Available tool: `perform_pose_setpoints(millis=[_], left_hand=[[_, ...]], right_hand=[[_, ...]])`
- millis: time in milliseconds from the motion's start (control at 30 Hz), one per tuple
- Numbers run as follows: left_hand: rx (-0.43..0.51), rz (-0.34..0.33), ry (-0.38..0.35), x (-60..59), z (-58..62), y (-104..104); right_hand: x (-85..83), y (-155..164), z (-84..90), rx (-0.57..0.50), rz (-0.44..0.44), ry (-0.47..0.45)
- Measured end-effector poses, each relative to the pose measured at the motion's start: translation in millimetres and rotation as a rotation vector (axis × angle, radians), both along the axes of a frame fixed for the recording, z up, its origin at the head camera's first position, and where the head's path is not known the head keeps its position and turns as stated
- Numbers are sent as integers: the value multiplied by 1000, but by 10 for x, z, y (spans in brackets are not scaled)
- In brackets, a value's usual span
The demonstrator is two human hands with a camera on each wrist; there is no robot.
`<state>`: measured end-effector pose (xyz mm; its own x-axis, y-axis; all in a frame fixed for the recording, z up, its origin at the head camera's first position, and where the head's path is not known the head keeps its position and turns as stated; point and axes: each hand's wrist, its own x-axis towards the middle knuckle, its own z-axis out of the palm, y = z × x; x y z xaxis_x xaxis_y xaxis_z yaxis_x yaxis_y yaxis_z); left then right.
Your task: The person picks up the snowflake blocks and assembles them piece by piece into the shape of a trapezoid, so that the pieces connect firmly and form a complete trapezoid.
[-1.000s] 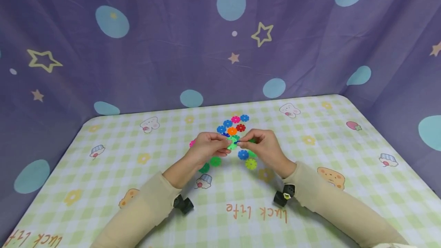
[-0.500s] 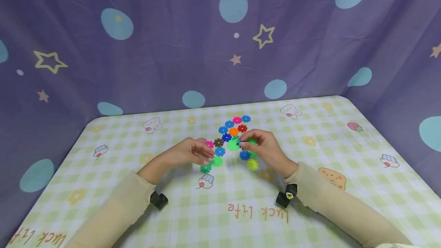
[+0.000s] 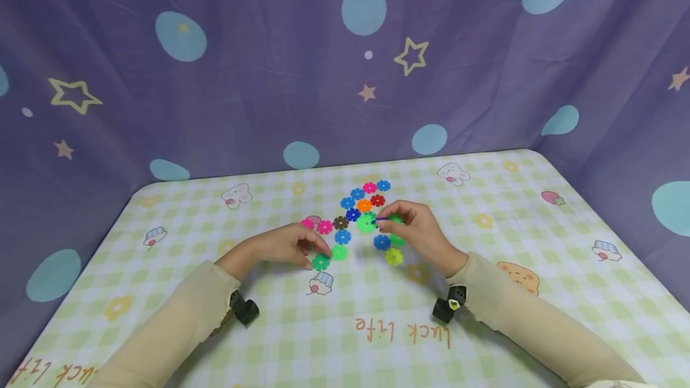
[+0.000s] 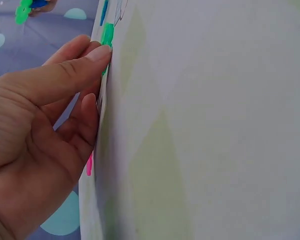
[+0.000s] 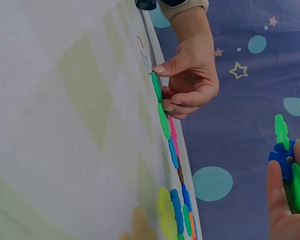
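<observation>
Where discs (image 3: 353,215) crowd, hands (image 3: 286,246) hemmed.

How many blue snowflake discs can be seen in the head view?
6: four blue discs in the far cluster, one mid-table, one by the right hand. Others may be hidden.

Both hands low, forearms angled inward.
Left hand (image 3: 280,247) rests flat-ish, fingers (image 4: 77,67) stretched forward and down; right hand (image 3: 415,232) is raised a touch, fingers curled in a pinch.
</observation>
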<state>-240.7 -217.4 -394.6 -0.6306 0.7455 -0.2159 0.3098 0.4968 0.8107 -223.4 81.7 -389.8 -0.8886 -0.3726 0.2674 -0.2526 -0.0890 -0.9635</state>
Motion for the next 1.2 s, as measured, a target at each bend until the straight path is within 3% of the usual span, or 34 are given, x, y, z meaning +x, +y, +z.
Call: perform_pose_setpoints(millis=[233, 500, 700, 933, 1100, 1200], left_hand=[[33, -39, 50, -10, -1, -25], [47, -37, 23, -4, -23, -26], [54, -34, 67, -15, -47, -39], [96, 56, 64, -17, -18, -30], [180, 118, 77, 22, 84, 58], [185, 172, 71, 51, 151, 153]], right_hand=[[-4, -10, 21, 1, 2, -14], [9, 0, 22, 55, -23, -50], [-1, 13, 36, 82, -29, -45], [-13, 47, 70, 107, -29, -38], [-22, 63, 77, 108, -28, -26], [-23, 72, 82, 114, -33, -22]])
